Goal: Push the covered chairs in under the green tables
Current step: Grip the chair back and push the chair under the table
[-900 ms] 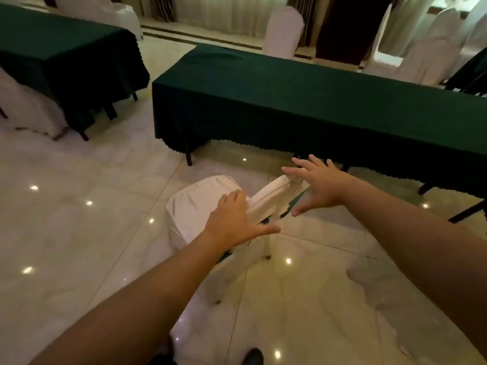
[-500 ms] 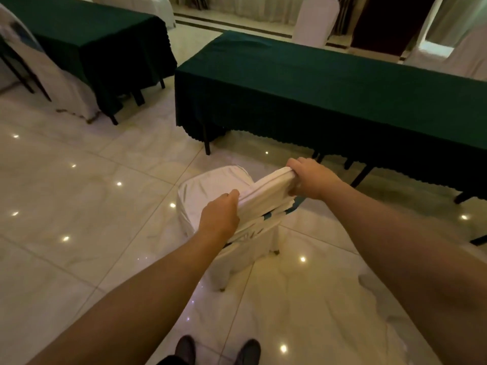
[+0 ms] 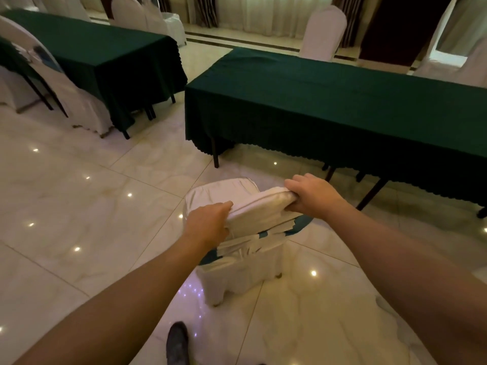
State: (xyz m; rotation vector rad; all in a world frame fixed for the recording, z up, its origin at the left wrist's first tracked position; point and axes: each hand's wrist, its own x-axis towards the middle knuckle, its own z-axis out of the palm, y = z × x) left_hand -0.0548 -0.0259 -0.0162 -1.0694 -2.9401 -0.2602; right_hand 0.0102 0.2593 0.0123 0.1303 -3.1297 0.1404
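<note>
A chair in a white cover [image 3: 210,197] stands on the marble floor just in front of me, its back toward me. My left hand [image 3: 208,223] grips the left end of the backrest top, and my right hand [image 3: 312,197] grips the right end. A long table under a dark green cloth [image 3: 329,101] runs across the view beyond the chair, a short gap of floor between them. The chair's seat points toward the table's left end. A teal sash shows on the chair's back below my hands.
A second green table [image 3: 105,56] stands at the back left with a covered chair [image 3: 68,96] beside it. More white covered chairs [image 3: 322,32] stand behind the near table. Black table legs [image 3: 371,191] slant down at the right. My shoe [image 3: 178,343] is at the bottom.
Both hands went from open above the backrest to closed on its top edge. The chair and I have come nearer to the green table.
</note>
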